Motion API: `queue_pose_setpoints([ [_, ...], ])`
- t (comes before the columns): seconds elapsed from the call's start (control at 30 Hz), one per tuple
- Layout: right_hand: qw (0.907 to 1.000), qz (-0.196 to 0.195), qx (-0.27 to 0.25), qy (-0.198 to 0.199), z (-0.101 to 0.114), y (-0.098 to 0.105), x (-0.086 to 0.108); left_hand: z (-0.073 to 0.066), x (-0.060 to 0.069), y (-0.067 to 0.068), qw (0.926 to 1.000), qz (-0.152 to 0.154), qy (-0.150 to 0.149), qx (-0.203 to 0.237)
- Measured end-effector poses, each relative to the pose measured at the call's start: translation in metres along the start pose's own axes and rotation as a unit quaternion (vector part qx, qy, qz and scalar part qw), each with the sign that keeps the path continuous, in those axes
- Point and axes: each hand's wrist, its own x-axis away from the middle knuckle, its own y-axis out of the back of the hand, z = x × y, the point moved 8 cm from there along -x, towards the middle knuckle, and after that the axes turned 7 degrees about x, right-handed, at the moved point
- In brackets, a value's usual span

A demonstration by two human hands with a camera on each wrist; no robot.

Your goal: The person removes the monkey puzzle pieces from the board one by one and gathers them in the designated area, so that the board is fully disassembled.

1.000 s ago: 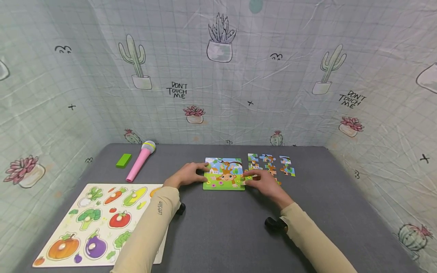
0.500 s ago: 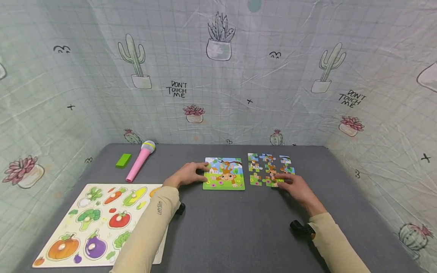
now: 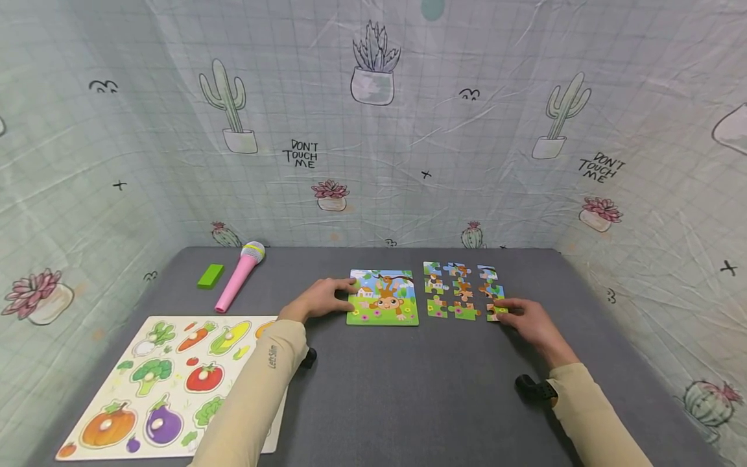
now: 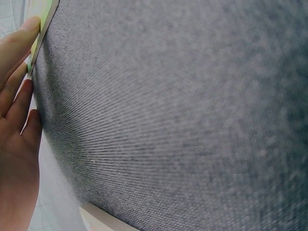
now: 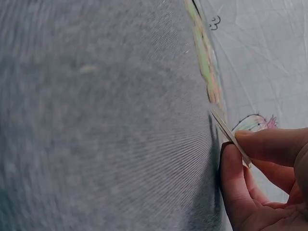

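Note:
A square monkey-picture puzzle board (image 3: 382, 298) lies on the grey table, its picture whole. My left hand (image 3: 318, 298) rests at its left edge, with thumb and straight fingers touching it; the left wrist view shows the same board (image 4: 46, 21) edge-on beside the hand (image 4: 17, 130). To the right of the board, several jigsaw pieces (image 3: 463, 290) lie spaced in rows. At the near right end of these rows my right hand (image 3: 533, 327) pinches a jigsaw piece (image 3: 497, 312). In the right wrist view, thumb and fingertips hold this piece (image 5: 228, 134) tilted, close to the table.
A white vegetable puzzle board (image 3: 175, 389) lies at the near left, partly under the left forearm. Behind it are a pink toy microphone (image 3: 238, 282) and a green block (image 3: 211, 276). A patterned cloth (image 3: 373, 168) encloses the table's back and sides.
My right hand has moved right from the monkey board's right edge with a jigsaw piece, past the other pieces to their near right end. My left hand has stayed at the board's left edge.

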Motion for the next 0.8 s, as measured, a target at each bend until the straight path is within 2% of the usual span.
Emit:
queue_pose_setpoints([
  [0.37,0.9994,0.001,0.033,0.005,0.0006,0.0023,-0.0044,0.0008,-0.0011,0.0011,1.0,0.001,0.005,0.002],
  [0.8,0.9991,0.001,0.042,0.01,-0.0022,0.0013,-0.0068,0.0001,-0.0002,0.0016,1.0,0.003,0.003,-0.003],
])
